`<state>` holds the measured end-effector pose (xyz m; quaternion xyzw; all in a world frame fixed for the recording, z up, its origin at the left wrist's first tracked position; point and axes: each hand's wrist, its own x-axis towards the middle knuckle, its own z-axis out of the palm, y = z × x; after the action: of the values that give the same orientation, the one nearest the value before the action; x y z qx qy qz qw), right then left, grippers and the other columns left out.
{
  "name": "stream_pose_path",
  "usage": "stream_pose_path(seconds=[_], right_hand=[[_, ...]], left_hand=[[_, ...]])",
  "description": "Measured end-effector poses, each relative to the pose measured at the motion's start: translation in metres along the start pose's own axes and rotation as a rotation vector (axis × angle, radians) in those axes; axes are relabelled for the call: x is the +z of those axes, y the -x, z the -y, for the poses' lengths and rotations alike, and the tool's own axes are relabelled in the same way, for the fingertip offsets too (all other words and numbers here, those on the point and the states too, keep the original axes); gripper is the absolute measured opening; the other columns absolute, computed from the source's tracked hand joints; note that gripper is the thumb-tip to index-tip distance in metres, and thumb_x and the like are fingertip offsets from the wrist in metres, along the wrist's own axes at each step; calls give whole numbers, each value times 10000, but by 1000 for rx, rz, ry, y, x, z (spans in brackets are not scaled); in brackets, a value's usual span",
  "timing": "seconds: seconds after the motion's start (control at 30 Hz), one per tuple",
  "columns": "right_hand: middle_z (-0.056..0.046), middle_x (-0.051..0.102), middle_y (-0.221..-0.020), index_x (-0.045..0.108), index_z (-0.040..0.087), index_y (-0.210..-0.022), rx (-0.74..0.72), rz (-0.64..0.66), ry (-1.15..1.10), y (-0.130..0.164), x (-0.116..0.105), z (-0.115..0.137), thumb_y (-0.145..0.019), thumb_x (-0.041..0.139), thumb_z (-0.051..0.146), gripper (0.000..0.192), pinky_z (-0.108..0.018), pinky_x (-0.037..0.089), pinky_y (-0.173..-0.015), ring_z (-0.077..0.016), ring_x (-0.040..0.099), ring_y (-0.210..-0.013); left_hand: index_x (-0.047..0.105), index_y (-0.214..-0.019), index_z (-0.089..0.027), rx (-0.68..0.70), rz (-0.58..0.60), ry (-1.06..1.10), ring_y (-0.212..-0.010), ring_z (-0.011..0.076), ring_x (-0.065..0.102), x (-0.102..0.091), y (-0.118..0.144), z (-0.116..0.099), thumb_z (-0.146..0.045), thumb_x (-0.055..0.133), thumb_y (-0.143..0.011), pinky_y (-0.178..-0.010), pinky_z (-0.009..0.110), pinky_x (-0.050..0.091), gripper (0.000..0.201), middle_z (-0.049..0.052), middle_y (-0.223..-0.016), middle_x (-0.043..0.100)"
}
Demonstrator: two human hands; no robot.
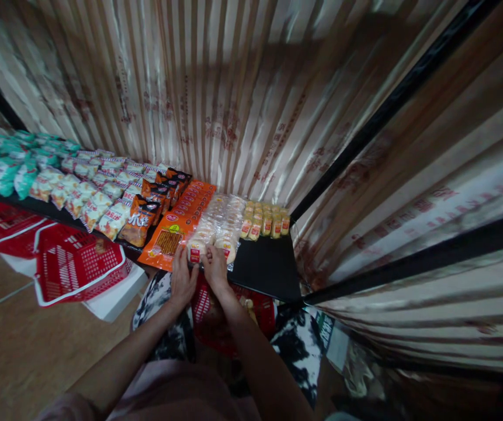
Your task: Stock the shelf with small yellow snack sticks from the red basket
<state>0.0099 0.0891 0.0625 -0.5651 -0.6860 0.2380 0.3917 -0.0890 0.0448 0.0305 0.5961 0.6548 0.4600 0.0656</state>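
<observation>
Now | left hand (184, 278), right hand (214, 268) gripping one white packet (197, 244) | three red baskets (80, 257)

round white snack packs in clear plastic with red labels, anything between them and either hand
Nothing visible stands in the way: the bare left hand and bare right hand both appear to touch the front round white snack packs.
</observation>
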Motion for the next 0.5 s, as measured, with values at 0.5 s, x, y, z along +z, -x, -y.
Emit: stream_pose_path(seconds=[0.5], right_hand=[[-145,190,-1467,327,199,-1371,-74,-192,445,-7,-34,-32,-831,481,398,595,-512,303,-975,-311,196,-1313]], left_hand=[[352,-1288,-89,68,34,-152,-1240,302,406,9,-22,-7,-336,454,-861,-984,469,393,504,217,-1323,433]])
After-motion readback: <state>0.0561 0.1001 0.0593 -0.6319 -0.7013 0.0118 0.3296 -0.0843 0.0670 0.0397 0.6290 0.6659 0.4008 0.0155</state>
